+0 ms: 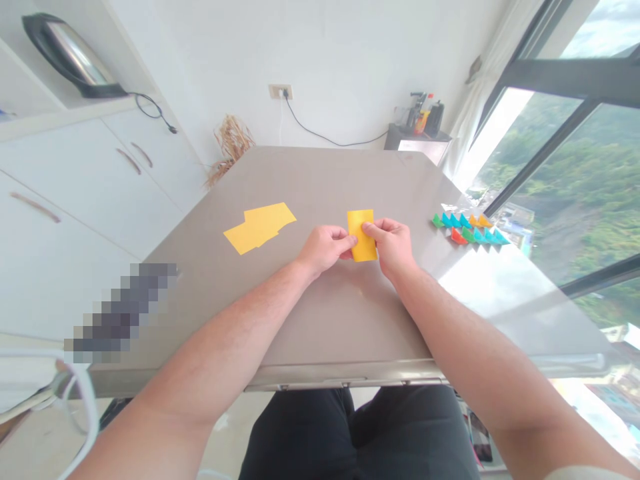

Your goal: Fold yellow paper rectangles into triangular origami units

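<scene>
The person holds a yellow paper rectangle [365, 251] above or against the middle of the desk [345, 320]; whether it touches the surface cannot be told. The left hand [324, 248] pinches its left edge, and the right hand [396, 244] pinches its right side, thumb flat on the upper face. Overlapping yellow sheets [260, 227] lie apart, to the left. Toward the window [560, 167], small folded paper boats [468, 235] stand in two rows, variously coloured.
</scene>
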`<state>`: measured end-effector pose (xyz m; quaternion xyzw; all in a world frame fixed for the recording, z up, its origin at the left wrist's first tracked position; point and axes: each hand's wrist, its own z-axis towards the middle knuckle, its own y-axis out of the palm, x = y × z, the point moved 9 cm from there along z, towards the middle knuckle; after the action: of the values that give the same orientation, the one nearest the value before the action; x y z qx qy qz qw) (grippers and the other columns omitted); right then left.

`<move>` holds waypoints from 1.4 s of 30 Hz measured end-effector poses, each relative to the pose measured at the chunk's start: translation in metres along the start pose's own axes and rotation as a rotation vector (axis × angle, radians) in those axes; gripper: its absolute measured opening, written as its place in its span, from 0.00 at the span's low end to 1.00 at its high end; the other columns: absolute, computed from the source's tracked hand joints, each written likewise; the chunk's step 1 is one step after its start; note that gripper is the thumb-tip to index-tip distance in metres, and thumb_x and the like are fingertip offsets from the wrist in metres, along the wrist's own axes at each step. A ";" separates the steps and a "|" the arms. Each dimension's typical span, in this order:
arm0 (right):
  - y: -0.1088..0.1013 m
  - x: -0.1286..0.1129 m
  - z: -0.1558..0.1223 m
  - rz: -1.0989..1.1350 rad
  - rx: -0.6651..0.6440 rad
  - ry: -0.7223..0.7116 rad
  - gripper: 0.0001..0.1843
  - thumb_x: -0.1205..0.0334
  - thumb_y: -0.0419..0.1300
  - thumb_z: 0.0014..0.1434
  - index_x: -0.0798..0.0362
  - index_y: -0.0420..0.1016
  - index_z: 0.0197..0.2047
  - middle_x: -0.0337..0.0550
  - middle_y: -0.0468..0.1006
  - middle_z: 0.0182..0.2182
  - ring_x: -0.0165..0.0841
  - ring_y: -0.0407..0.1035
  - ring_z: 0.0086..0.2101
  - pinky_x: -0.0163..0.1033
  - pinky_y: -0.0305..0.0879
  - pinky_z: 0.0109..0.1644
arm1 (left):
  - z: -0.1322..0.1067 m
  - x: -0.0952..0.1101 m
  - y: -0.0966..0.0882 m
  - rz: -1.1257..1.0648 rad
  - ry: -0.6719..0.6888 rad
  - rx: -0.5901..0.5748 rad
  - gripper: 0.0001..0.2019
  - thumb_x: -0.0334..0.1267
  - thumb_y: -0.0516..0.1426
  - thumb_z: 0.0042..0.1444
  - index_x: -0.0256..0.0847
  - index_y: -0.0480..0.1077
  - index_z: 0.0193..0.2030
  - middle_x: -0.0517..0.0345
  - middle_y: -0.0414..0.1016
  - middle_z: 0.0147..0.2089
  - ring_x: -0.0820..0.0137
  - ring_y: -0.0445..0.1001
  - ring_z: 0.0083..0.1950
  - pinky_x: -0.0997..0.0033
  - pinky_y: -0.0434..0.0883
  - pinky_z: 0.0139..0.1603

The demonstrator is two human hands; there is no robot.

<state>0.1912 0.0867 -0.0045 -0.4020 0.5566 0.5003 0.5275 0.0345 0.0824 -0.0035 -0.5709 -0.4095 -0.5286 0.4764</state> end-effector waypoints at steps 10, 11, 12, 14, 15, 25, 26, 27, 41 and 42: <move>-0.013 -0.002 0.007 0.057 0.079 -0.048 0.15 0.55 0.70 0.46 0.51 0.69 0.22 0.34 0.66 0.20 0.27 0.59 0.23 0.36 0.56 0.27 | -0.004 -0.005 0.011 0.113 -0.056 -0.109 0.05 0.37 0.63 0.50 0.41 0.73 0.26 0.54 0.82 0.30 0.64 0.81 0.35 0.61 0.78 0.43; -0.013 -0.003 0.007 0.062 0.082 -0.050 0.15 0.56 0.70 0.46 0.51 0.69 0.22 0.34 0.65 0.20 0.27 0.59 0.23 0.36 0.56 0.27 | -0.004 -0.005 0.011 0.124 -0.058 -0.114 0.05 0.37 0.63 0.50 0.41 0.74 0.26 0.54 0.82 0.30 0.65 0.81 0.35 0.62 0.78 0.43; -0.013 -0.004 0.006 0.068 0.086 -0.052 0.15 0.56 0.70 0.46 0.51 0.69 0.22 0.33 0.65 0.20 0.27 0.59 0.23 0.36 0.56 0.26 | -0.004 -0.004 0.011 0.136 -0.059 -0.119 0.05 0.36 0.62 0.51 0.41 0.74 0.26 0.54 0.82 0.30 0.65 0.81 0.35 0.63 0.78 0.43; -0.013 -0.004 0.005 0.082 0.096 -0.053 0.14 0.57 0.70 0.46 0.52 0.69 0.21 0.33 0.65 0.20 0.26 0.59 0.23 0.36 0.56 0.26 | -0.005 -0.002 0.011 0.161 -0.058 -0.134 0.05 0.36 0.62 0.52 0.40 0.74 0.27 0.55 0.82 0.31 0.66 0.81 0.35 0.64 0.78 0.43; -0.012 -0.005 0.004 0.089 0.098 -0.052 0.14 0.57 0.70 0.46 0.52 0.69 0.21 0.33 0.65 0.20 0.26 0.59 0.23 0.36 0.56 0.27 | -0.005 -0.001 0.011 0.178 -0.053 -0.141 0.05 0.36 0.62 0.52 0.40 0.74 0.28 0.55 0.82 0.31 0.66 0.81 0.35 0.64 0.78 0.42; -0.004 0.000 0.004 0.130 0.056 -0.033 0.15 0.55 0.70 0.47 0.52 0.69 0.22 0.34 0.67 0.21 0.27 0.61 0.24 0.36 0.59 0.29 | 0.000 0.009 0.000 0.321 0.107 0.003 0.06 0.40 0.59 0.57 0.42 0.76 0.35 0.57 0.83 0.36 0.65 0.81 0.39 0.66 0.74 0.41; -0.001 0.001 0.004 0.137 0.043 -0.026 0.15 0.55 0.70 0.47 0.52 0.70 0.23 0.34 0.67 0.22 0.27 0.61 0.25 0.36 0.60 0.29 | 0.001 0.010 -0.002 0.271 0.137 0.036 0.07 0.42 0.60 0.57 0.42 0.76 0.36 0.56 0.83 0.38 0.65 0.81 0.41 0.66 0.74 0.42; 0.002 0.001 0.004 0.143 0.028 -0.019 0.15 0.54 0.70 0.47 0.52 0.70 0.24 0.34 0.68 0.22 0.27 0.62 0.25 0.36 0.60 0.30 | 0.002 0.011 -0.005 0.220 0.160 0.072 0.09 0.44 0.60 0.57 0.42 0.76 0.36 0.56 0.83 0.39 0.65 0.80 0.41 0.66 0.74 0.43; 0.014 -0.006 -0.002 0.030 -0.169 -0.007 0.21 0.54 0.71 0.48 0.49 0.78 0.45 0.41 0.81 0.40 0.34 0.74 0.39 0.38 0.70 0.39 | -0.001 0.024 -0.028 0.338 0.209 0.212 0.07 0.41 0.57 0.56 0.41 0.72 0.30 0.61 0.77 0.29 0.71 0.72 0.30 0.71 0.65 0.30; 0.013 -0.009 -0.001 0.000 -0.170 -0.028 0.23 0.54 0.71 0.47 0.49 0.78 0.47 0.42 0.81 0.42 0.35 0.74 0.41 0.39 0.71 0.41 | -0.001 0.025 -0.027 0.395 0.215 0.182 0.07 0.41 0.57 0.56 0.42 0.73 0.30 0.61 0.77 0.29 0.70 0.72 0.30 0.71 0.65 0.30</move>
<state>0.1795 0.0871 0.0056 -0.4384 0.5047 0.5514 0.4990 0.0112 0.0863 0.0246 -0.5350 -0.2826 -0.4439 0.6610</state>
